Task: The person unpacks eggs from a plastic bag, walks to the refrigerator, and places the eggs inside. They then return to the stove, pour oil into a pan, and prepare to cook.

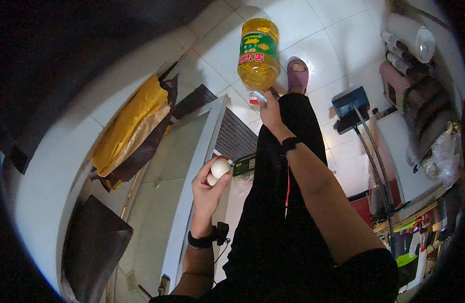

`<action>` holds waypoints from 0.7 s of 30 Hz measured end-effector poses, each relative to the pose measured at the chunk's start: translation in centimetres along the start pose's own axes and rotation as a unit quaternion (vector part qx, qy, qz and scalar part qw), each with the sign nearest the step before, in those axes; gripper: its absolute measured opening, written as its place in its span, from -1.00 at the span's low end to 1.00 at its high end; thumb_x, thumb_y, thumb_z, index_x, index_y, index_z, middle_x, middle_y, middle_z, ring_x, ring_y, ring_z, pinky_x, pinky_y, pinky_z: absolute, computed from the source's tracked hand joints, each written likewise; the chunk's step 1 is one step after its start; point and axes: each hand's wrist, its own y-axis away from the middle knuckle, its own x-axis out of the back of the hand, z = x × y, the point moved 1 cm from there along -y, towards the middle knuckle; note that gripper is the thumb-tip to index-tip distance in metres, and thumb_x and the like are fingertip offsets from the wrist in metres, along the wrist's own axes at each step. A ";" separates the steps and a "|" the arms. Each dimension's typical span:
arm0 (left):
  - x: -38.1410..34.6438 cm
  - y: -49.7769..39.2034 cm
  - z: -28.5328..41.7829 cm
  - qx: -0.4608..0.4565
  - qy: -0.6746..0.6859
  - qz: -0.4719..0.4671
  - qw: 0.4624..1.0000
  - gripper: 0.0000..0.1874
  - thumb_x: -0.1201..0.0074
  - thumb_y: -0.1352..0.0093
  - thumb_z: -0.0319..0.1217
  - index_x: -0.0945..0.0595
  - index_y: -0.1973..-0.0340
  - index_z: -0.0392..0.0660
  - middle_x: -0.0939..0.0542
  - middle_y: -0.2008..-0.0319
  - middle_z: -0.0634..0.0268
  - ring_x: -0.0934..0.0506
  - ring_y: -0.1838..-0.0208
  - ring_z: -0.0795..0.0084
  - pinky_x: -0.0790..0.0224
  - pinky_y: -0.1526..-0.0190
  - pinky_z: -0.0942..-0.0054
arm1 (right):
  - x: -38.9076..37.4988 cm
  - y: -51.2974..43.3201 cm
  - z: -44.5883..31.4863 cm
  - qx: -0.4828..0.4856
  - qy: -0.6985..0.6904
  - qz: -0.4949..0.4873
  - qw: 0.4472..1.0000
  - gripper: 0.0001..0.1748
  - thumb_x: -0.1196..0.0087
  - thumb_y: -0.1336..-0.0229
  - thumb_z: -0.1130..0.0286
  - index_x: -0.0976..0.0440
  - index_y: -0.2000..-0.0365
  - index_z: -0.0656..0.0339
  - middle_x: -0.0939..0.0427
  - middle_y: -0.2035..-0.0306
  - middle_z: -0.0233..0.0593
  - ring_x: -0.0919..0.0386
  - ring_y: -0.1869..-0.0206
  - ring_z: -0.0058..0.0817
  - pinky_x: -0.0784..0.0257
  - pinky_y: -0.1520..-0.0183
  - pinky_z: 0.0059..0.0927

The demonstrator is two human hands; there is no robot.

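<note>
My left hand (209,189) is closed around two pale eggs: an upper egg (220,168) and a lower egg (212,179), partly hidden behind it. My right hand (270,111) grips the white carrying handle (260,96) of a large clear bottle of yellow cooking oil (258,57) with a green label. The bottle's red cap (254,99) is beside the fingers. I cannot tell whether its base rests on the floor. Just left of the left hand stands a white-framed glass door (194,163).
A pink slipper (297,75) on a foot stands on the tiled floor (323,49). To the right are a dustpan (349,102) and long handles (376,170). A ribbed dark mat (234,136) and green box (244,166) lie beyond the door edge. Yellow fabric (132,128) is at left.
</note>
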 end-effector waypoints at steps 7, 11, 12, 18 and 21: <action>0.1 -0.2 0.0 -0.003 0.001 -0.004 1.000 -0.52 -0.30 -0.32 -0.49 -0.55 -0.14 -0.32 -0.63 -0.03 0.19 -0.55 -0.03 0.47 -0.40 -0.12 0.43 | -0.2 0.0 0.1 0.018 -0.034 0.019 0.999 -0.76 -0.13 -0.22 0.51 -0.40 0.11 0.28 -0.53 0.24 0.19 -0.52 0.13 0.17 -0.41 0.10 -0.02; 0.0 -0.2 0.2 0.009 0.013 -0.014 1.000 -0.53 -0.30 -0.33 -0.48 -0.55 -0.13 -0.32 -0.63 -0.03 0.22 -0.54 -0.05 0.48 -0.38 -0.14 0.44 | -0.2 0.0 0.3 0.003 -0.023 0.019 1.000 -0.80 -0.14 -0.22 0.49 -0.37 0.18 0.28 -0.58 0.24 0.18 -0.56 0.12 0.16 -0.45 0.10 -0.10; 0.0 -0.3 0.3 0.014 0.009 -0.013 1.000 -0.53 -0.31 -0.33 -0.47 -0.55 -0.13 -0.32 -0.63 -0.02 0.23 -0.54 -0.05 0.48 -0.38 -0.13 0.45 | -0.2 -0.1 0.6 0.019 -0.005 0.033 0.999 -0.80 -0.15 -0.22 0.49 -0.37 0.19 0.28 -0.57 0.27 0.16 -0.56 0.16 0.13 -0.45 0.13 -0.12; 0.1 -0.3 0.8 0.026 -0.003 0.000 1.000 -0.54 -0.31 -0.32 -0.47 -0.56 -0.12 -0.29 -0.63 -0.01 0.25 -0.54 -0.02 0.50 -0.40 -0.10 0.48 | -0.5 -0.8 3.6 0.030 -0.027 0.048 0.998 -0.81 -0.16 -0.26 0.45 -0.36 0.26 0.29 -0.41 0.47 -0.14 -0.39 0.45 -0.33 -0.39 0.30 -0.29; 0.1 -0.5 0.7 0.017 -0.010 -0.007 1.000 -0.55 -0.31 -0.33 -0.48 -0.57 -0.12 -0.28 -0.63 -0.01 0.25 -0.55 -0.01 0.50 -0.41 -0.09 0.47 | 0.0 -1.1 5.7 -0.028 -0.051 0.016 0.998 -0.80 -0.14 -0.31 0.39 -0.38 0.24 0.30 -0.43 0.47 -0.27 -0.39 0.47 -0.50 -0.36 0.36 -0.40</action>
